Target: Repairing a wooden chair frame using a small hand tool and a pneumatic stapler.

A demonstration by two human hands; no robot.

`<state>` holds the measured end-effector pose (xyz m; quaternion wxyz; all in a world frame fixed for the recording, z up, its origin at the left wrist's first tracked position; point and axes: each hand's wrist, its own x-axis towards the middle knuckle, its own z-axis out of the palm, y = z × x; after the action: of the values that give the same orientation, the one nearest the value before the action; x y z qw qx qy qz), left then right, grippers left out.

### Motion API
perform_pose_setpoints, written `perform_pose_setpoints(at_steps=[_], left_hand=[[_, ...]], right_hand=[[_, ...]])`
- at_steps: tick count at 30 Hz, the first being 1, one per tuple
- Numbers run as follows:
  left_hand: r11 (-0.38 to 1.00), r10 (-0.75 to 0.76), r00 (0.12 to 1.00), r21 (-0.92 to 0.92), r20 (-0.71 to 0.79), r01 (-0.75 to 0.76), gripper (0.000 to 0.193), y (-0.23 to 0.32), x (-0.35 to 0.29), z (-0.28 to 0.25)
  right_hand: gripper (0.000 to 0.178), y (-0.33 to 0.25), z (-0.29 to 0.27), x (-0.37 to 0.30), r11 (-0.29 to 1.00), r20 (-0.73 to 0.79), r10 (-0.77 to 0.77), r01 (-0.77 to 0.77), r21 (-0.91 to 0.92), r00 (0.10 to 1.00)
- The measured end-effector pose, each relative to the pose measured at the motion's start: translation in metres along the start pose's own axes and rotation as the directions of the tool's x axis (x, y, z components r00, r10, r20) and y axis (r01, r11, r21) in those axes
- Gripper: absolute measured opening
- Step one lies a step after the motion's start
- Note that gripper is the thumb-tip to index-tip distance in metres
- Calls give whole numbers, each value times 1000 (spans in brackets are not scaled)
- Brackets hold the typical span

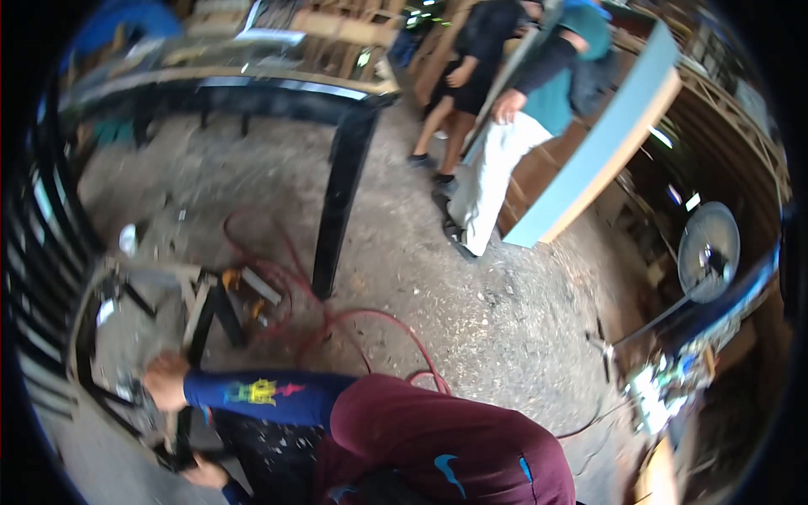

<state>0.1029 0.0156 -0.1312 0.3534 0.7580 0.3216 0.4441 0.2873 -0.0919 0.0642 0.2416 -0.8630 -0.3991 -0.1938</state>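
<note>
A wooden frame with black legs (82, 358), like an unfinished chair or stool, lies tilted at the lower left. My right hand (166, 380), at the end of a dark blue sleeve with a coloured print, is closed over the frame. A small shiny metal piece (128, 392) shows beside its fingers; blur hides what it grips. Lower down, my left hand (206, 473) is closed at a dark end of the frame, its fingers partly hidden.
A red hose (383, 316) loops over the littered floor beside an orange tool (231, 279). A long black table (338, 181) stands beyond, black slats (38, 278) at left. Two people stand by a light-blue panel (602, 143). A round fan (709, 252) is at right.
</note>
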Motion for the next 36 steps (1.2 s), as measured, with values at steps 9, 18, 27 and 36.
perform_pose_setpoints(at_steps=[9,18,27,36], left_hand=[[837,-320,928,-403,188,370,51,89,-7,-1],[963,-234,943,-78,238,259,95,116,10,-16],[913,-100,991,-388,86,126,89,127,9,-34],[893,-48,995,-442,92,84,87,114,16,-26]], right_hand=[[23,7,-35,1,998,267,46,-56,33,963],[32,10,-71,31,982,643,-182,173,77,744],[47,-19,-58,31,992,769,122,-105,-71,628],[36,-11,-55,28,998,706,50,-61,-10,706]])
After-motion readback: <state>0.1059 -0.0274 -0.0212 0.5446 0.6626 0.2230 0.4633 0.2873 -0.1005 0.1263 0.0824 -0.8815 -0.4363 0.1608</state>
